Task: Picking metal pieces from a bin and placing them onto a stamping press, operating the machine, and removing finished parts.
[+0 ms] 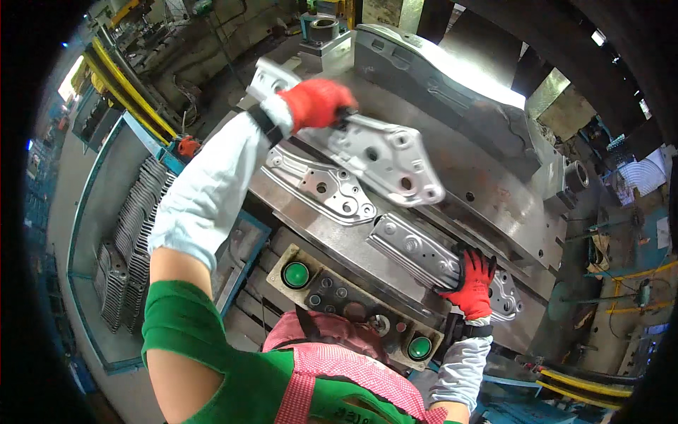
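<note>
Factory floor with yellow rails and grey machinery surrounds a big steel press bed (487, 191), seen from above through a head camera that bends every straight edge.

The left hand (316, 102), in a red glove with a white sleeve, is closed around the upper end of a stamped metal plate (385, 152) and holds it lifted and tilted over the middle of the press bed. The plate is flat, silvery and long, with punched holes, raised ribs and rounded corners. It looks stiff and moderately heavy, with thin cut edges that could be sharp and a smooth, possibly oily face, so a firm grip on one end, away from the holes, seems best.

The right hand (474, 283), in a red and black glove, is closed over the end of a second plate (424, 254) lying near the front right edge of the bed. A third plate (321, 185) lies flat between them.

Below the front edge sits a control panel (353, 300) with two round green buttons. At far left, a blue-framed bin (92, 212) holds stacked grey pressed parts.
</note>
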The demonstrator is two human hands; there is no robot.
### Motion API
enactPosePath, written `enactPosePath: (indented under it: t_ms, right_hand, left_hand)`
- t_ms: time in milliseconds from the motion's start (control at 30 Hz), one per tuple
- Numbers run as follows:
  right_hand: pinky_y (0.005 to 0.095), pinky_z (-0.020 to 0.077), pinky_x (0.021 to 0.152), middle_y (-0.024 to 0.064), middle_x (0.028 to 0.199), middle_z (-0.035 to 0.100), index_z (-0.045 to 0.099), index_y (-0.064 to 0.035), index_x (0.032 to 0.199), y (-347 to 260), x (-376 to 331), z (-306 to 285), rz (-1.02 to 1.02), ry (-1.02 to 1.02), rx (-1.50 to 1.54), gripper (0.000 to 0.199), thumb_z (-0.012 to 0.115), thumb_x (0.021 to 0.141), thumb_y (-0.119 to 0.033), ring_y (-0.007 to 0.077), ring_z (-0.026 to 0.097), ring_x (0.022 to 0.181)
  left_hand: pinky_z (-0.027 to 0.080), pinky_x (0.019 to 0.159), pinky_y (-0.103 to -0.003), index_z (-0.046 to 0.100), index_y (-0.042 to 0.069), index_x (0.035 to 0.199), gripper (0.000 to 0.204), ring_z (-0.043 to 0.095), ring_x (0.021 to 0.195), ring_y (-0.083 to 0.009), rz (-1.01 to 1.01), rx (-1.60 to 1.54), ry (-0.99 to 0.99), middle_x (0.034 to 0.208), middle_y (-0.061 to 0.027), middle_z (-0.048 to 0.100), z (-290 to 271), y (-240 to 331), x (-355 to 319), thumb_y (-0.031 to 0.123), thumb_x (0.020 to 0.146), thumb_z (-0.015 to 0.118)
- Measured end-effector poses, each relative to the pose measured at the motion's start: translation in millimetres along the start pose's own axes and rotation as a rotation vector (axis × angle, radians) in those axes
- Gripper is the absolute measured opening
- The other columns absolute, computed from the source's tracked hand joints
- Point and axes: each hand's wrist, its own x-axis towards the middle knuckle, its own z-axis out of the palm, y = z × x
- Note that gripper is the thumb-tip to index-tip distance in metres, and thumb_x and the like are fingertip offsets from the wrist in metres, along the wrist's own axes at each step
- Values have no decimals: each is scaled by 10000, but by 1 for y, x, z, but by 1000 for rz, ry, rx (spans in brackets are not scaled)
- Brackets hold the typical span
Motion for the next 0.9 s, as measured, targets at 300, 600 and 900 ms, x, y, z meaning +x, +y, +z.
enactPosePath:
  t_ms: [300,600,900]
  right_hand:
    - [559,72,1074,140,1354,370,353,-70,1330,5,3,4,-15,-33,-43,1112,771,425,-564,323,307,1266]
    - [379,267,1055,247,1327,384,350,-12,1334,28,21,-34,-114,-425,122,1057,800,491,-465,359,351,1249]
    - [501,213,1048,173,1249,418,368,-87,1310,-17,70,-124,-183,126,-74,968,791,470,-316,350,377,1175]
  left_hand:
    - [356,969,-405,588,169,1133,439,507,1076,-294,-354,215,-272,1145,-95,563,98,-31,-100,251,707,656]
    - [244,1046,-481,465,182,1275,571,312,1256,-377,-392,229,172,1361,-166,359,113,24,-120,277,738,632]
    - [154,1082,-494,369,114,1346,673,252,1299,-355,-725,148,171,1401,-145,310,97,94,-240,309,749,612]
